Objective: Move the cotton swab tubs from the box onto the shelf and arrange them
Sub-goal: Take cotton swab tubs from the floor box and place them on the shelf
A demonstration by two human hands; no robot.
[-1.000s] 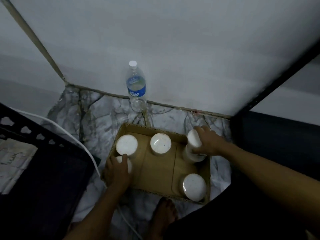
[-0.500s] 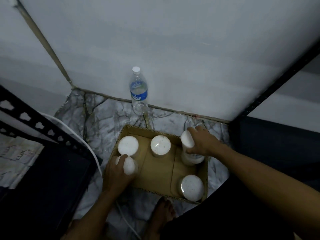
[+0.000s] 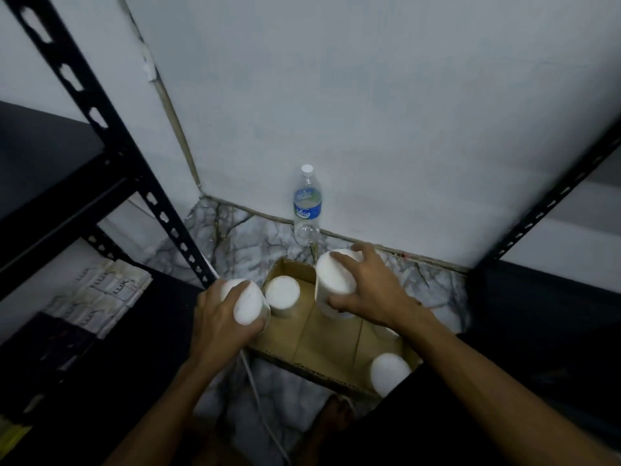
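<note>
An open cardboard box (image 3: 331, 334) lies on the marble-patterned floor. My left hand (image 3: 221, 317) grips a white-lidded tub (image 3: 248, 306) lifted above the box's left edge. My right hand (image 3: 369, 290) grips another white tub (image 3: 334, 274), tilted, above the box's middle. Another tub (image 3: 282, 292) stands in the box at the back left and one more (image 3: 389, 371) at the front right corner. A black metal shelf (image 3: 60, 193) stands to the left.
A clear water bottle (image 3: 307, 206) with a blue label stands against the white wall behind the box. A white cable (image 3: 258, 395) runs across the floor by my foot (image 3: 331, 422). Printed paper (image 3: 100, 294) lies on the lower left shelf. Another black upright (image 3: 551, 196) rises at right.
Both hands have lifted their tubs up out of the box. The camera has tilted up and left, bringing the black shelf frame into view.
</note>
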